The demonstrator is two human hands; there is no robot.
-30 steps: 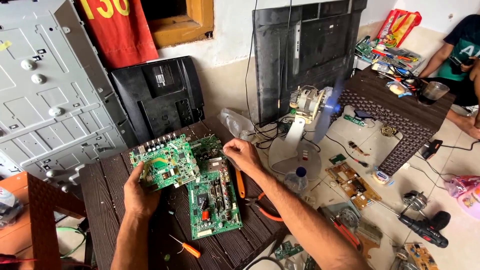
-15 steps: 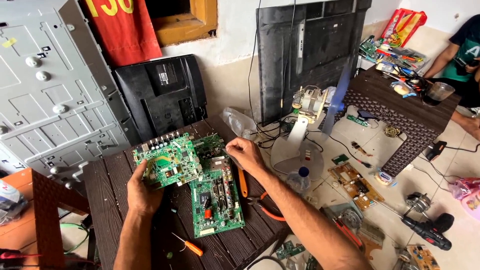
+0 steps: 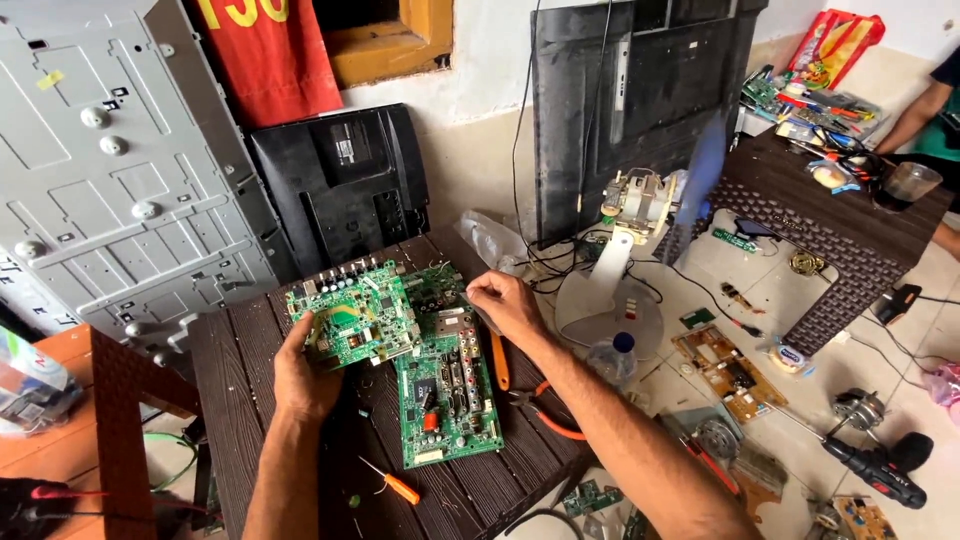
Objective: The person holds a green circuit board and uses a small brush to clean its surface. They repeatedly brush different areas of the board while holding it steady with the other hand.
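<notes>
My left hand (image 3: 305, 375) gripping a raised green circuit board (image 3: 352, 312), right hand (image 3: 508, 305) fingers curled on the flat board (image 3: 447, 385), red-yellow bag (image 3: 835, 45) top right, dark slatted table (image 3: 240, 400), tiled floor (image 3: 905, 400).

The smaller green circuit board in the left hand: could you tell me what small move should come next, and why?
Probably lift the smaller green circuit board clear of the larger green board. The left hand holds it tilted by its lower edge, overlapping the larger board's upper left corner, while the right hand rests at that board's top right edge, seemingly steadying it on the dark slatted table.
</notes>
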